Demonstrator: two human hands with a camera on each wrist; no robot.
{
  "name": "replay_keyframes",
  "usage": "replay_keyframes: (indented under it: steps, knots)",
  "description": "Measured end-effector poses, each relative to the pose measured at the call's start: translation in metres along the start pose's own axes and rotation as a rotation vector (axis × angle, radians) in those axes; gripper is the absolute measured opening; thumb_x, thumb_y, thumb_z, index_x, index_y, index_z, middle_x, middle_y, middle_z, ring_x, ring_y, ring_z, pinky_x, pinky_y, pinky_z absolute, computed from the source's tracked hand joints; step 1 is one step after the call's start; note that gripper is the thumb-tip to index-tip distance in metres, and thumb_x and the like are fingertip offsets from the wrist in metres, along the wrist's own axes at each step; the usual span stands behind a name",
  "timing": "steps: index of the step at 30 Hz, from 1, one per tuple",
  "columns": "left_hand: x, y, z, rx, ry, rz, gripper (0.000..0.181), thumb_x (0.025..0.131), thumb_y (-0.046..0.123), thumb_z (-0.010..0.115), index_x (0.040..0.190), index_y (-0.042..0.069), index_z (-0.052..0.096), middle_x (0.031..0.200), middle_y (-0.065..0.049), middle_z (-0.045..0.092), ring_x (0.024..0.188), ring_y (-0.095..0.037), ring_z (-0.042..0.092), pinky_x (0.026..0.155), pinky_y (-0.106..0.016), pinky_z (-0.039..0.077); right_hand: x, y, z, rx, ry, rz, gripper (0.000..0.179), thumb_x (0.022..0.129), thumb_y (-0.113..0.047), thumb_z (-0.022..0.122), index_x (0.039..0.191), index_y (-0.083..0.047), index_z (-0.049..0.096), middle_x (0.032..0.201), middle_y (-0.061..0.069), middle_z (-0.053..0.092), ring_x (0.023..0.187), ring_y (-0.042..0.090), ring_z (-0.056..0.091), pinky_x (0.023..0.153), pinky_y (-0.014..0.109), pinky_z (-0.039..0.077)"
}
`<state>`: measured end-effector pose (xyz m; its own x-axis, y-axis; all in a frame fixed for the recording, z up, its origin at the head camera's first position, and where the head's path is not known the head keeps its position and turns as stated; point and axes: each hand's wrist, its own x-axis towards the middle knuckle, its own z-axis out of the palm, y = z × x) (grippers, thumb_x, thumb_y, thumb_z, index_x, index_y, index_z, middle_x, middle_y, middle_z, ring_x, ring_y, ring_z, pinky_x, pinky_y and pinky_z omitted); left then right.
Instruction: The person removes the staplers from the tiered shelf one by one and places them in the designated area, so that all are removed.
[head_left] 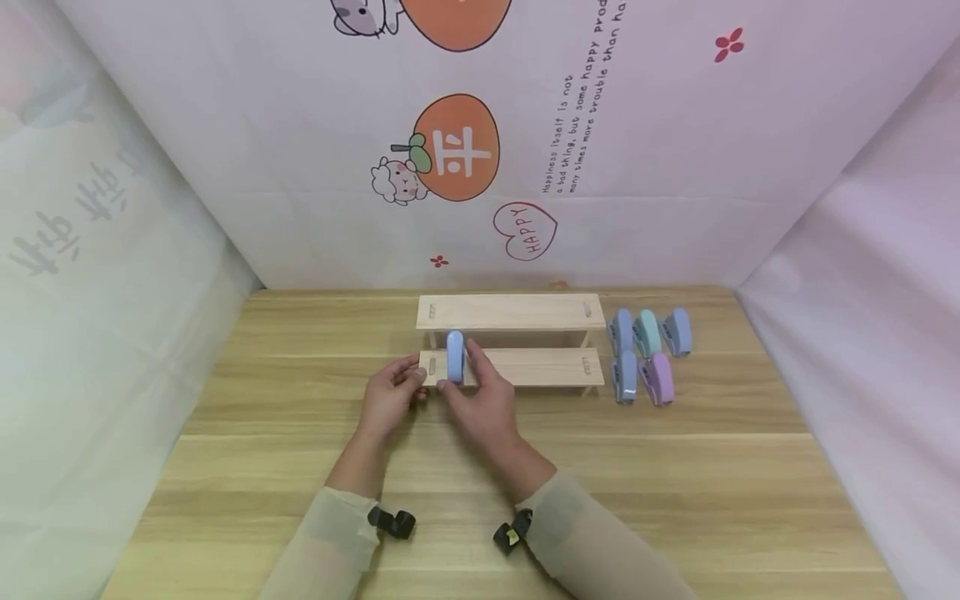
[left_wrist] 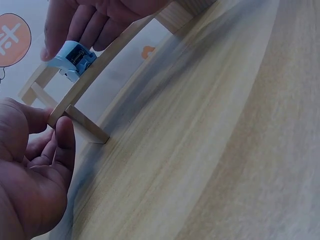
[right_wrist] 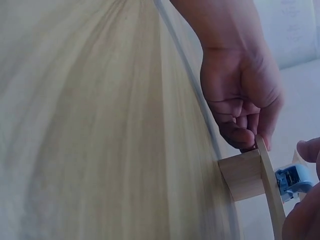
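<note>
A light blue stapler (head_left: 454, 357) stands near the left end of the lower wooden shelf (head_left: 525, 367). My right hand (head_left: 486, 408) holds it, with the thumb at its near end and the index finger along its right side. My left hand (head_left: 388, 398) pinches the left end of that shelf between thumb and fingers, as the left wrist view shows. In that view the stapler (left_wrist: 75, 59) rests on the board under the right hand's fingers. Part of the stapler is hidden by the right hand (right_wrist: 306, 212) in the right wrist view.
Behind the lower shelf runs a higher wooden board (head_left: 510, 312). Several staplers stand right of the shelves: blue ones (head_left: 620, 332), a mint green one (head_left: 647, 333) and a purple one (head_left: 660, 379). A printed white cloth (head_left: 637, 167) hangs behind the table (head_left: 480, 533).
</note>
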<state>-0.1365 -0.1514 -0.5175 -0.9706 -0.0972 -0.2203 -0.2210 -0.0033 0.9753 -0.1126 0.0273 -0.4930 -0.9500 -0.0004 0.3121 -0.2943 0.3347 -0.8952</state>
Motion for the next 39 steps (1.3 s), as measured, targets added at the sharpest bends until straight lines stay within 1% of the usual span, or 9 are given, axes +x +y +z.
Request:
replay_keyframes:
  steps: [3, 10, 14, 18, 24, 31, 39]
  knots:
    - [-0.001, 0.0, 0.0, 0.011, 0.008, 0.002, 0.039, 0.1, 0.013, 0.07, 0.138, 0.004, 0.064, 0.12, -0.015, 0.07, 0.087, -0.023, 0.068, 0.076, -0.03, 0.065, 0.0, 0.0, 0.004, -0.016, 0.007, 0.004, 0.079, 0.086, -0.011, 0.086, 0.152, 0.002, 0.045, 0.152, 0.016, 0.049, 0.141, 0.028, 0.047, 0.117, 0.035, 0.041]
    - [-0.002, 0.0, 0.001, 0.016, 0.012, 0.025, 0.04, 0.1, 0.012, 0.07, 0.138, 0.003, 0.063, 0.118, -0.016, 0.071, 0.084, -0.022, 0.069, 0.074, -0.029, 0.065, -0.001, -0.005, 0.009, -0.022, 0.015, 0.04, 0.081, 0.086, -0.008, 0.084, 0.155, 0.0, 0.043, 0.154, 0.018, 0.046, 0.143, 0.028, 0.044, 0.118, 0.036, 0.04]
    - [-0.002, -0.001, 0.002, 0.02, 0.013, 0.026, 0.04, 0.1, 0.012, 0.07, 0.138, 0.003, 0.064, 0.118, -0.018, 0.071, 0.081, -0.022, 0.069, 0.072, -0.028, 0.064, 0.0, -0.006, 0.013, -0.049, 0.02, 0.045, 0.081, 0.086, -0.005, 0.083, 0.155, 0.0, 0.042, 0.152, 0.022, 0.048, 0.141, 0.03, 0.047, 0.115, 0.037, 0.043]
    - [-0.002, -0.001, 0.002, 0.011, 0.012, 0.029, 0.04, 0.1, 0.012, 0.071, 0.138, 0.002, 0.063, 0.118, -0.02, 0.071, 0.081, -0.02, 0.068, 0.072, -0.027, 0.064, 0.001, -0.008, 0.016, -0.076, 0.025, 0.036, 0.077, 0.087, -0.003, 0.081, 0.154, 0.0, 0.044, 0.149, 0.024, 0.052, 0.137, 0.032, 0.052, 0.113, 0.038, 0.046]
    - [-0.001, -0.002, 0.003, 0.006, 0.011, 0.016, 0.04, 0.099, 0.013, 0.071, 0.138, 0.003, 0.063, 0.116, -0.017, 0.072, 0.08, -0.02, 0.069, 0.073, -0.028, 0.065, 0.003, -0.009, 0.018, -0.11, 0.016, 0.05, 0.069, 0.091, 0.0, 0.074, 0.154, -0.001, 0.045, 0.148, 0.023, 0.053, 0.136, 0.032, 0.053, 0.113, 0.038, 0.046]
    - [-0.001, 0.0, 0.002, 0.015, 0.012, 0.015, 0.04, 0.099, 0.014, 0.07, 0.138, 0.004, 0.064, 0.117, -0.015, 0.072, 0.081, -0.022, 0.069, 0.073, -0.03, 0.065, 0.005, -0.005, 0.018, -0.118, 0.003, 0.025, 0.064, 0.094, 0.004, 0.07, 0.153, -0.001, 0.047, 0.148, 0.022, 0.054, 0.137, 0.03, 0.053, 0.112, 0.038, 0.047]
    - [-0.001, 0.0, 0.002, 0.02, 0.01, 0.027, 0.04, 0.1, 0.012, 0.07, 0.138, 0.001, 0.063, 0.117, -0.018, 0.072, 0.081, -0.021, 0.069, 0.072, -0.028, 0.065, 0.003, -0.003, 0.016, -0.116, 0.01, -0.031, 0.062, 0.092, 0.006, 0.069, 0.151, 0.001, 0.049, 0.146, 0.022, 0.056, 0.135, 0.03, 0.054, 0.111, 0.038, 0.048]
